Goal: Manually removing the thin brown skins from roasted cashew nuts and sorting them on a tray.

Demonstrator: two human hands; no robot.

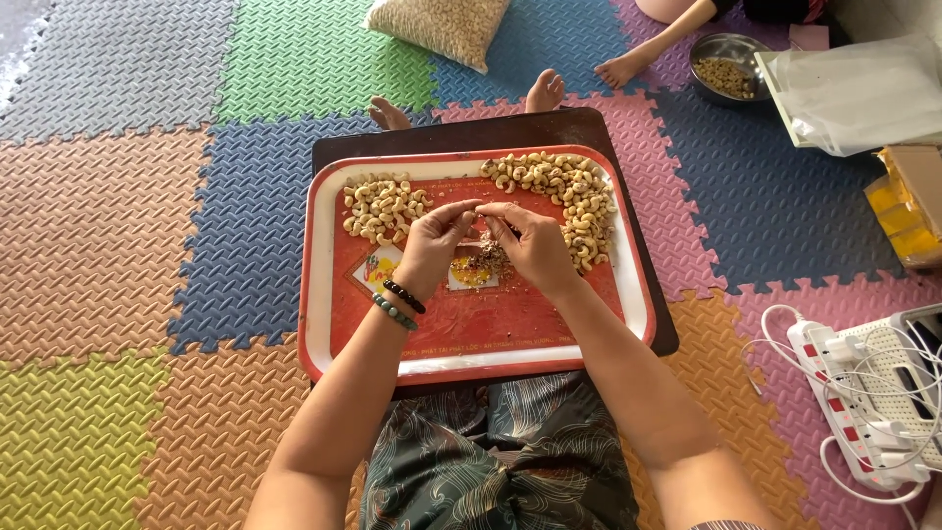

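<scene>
A red tray with a white rim (316,285) rests on a dark board across my lap. My left hand (432,240) and my right hand (535,245) meet over the tray's middle, fingertips pinched together on one small cashew nut (483,208). A pile of pale cashews (381,206) lies at the tray's upper left. A bigger pile of cashews, some with brown skin, (569,196) curves along the upper right. Brown skin scraps (488,257) lie beneath my hands. Two bead bracelets circle my left wrist.
Coloured foam mats cover the floor. A sack of nuts (437,25) lies beyond the tray. Another person's foot (621,69) is beside a metal bowl of nuts (726,64). A plastic-covered tray (854,93), yellow packets (908,211) and a power strip with cables (854,393) sit at right.
</scene>
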